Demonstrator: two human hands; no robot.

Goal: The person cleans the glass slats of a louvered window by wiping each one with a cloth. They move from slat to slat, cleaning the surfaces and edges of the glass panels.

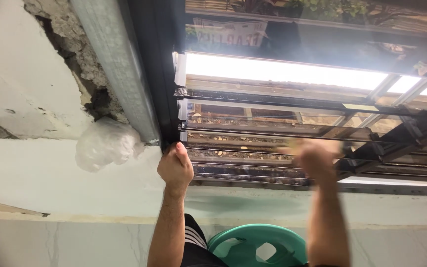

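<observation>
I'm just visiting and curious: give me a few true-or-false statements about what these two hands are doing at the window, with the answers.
1. The left hand is closed around the dark window frame. True.
2. The right hand is sharp and still. False: it is blurred, up at the glass slats.
3. A red chair stands below the arms. False: the chair is green.
4. A crumpled white plastic wad sits in the wall gap left of the frame. True.
5. The wall above the wad is smooth and whole. False: its plaster is cracked and broken away.
</observation>
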